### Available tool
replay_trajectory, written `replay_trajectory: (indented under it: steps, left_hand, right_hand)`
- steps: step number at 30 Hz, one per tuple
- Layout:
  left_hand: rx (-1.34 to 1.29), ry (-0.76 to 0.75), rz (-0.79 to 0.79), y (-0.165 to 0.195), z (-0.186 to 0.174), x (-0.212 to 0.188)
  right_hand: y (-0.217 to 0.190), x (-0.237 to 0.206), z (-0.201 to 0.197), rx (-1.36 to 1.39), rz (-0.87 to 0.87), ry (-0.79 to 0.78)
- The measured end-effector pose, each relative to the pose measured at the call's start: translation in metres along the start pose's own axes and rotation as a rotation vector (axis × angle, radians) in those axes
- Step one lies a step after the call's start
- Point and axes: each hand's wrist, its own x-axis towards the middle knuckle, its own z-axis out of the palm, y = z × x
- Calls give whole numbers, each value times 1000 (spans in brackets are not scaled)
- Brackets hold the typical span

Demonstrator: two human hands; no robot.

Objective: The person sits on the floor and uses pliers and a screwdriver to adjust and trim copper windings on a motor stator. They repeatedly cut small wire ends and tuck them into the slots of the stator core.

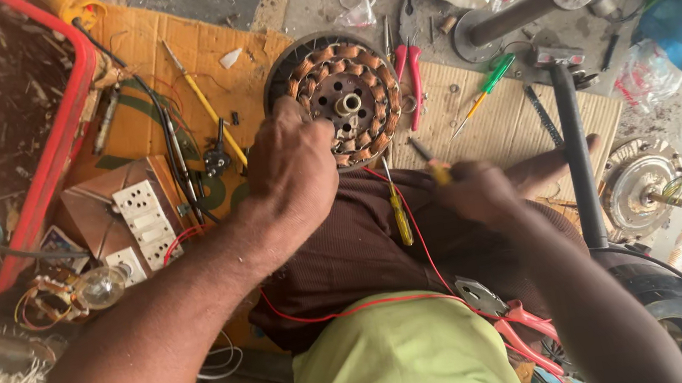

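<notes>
A round fan stator (343, 96) with copper windings lies on the floor in front of my knees. My left hand (289, 165) rests on its near left rim, fingers curled over the windings. My right hand (474, 190) sits to the right over my leg, closed around a small yellow-handled tool (434, 168) whose dark tip points toward the stator. A yellow screwdriver (397, 206) and a thin red wire (416, 230) lie on my brown-clad lap.
A red crate (48, 168) of scrap is at the left, with a switch board (143, 222) and bulb (101, 286) beside it. Red pliers (410, 77), a green screwdriver (485, 85), a metal pipe (528, 9), a motor housing (639, 187) and a black rod (578, 160) lie to the right.
</notes>
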Motion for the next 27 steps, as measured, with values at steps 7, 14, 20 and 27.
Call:
replay_trajectory:
  steps: [7,14,20,27]
  left_hand:
    - [-113,156,-36,2,-3,-22]
    - [-451,288,-120,-1,-7,-39]
    - [-544,256,-141,4,-7,-40]
    - [-592,214,-178,6,-9,-41]
  right_hand:
    - [77,-68,8,1638,-75,-208]
    - [46,-92,55,1364,-306,-446]
    - [-4,-80,55,1400,-290,-679]
    - [-18,-73,64,1522,-358,-739]
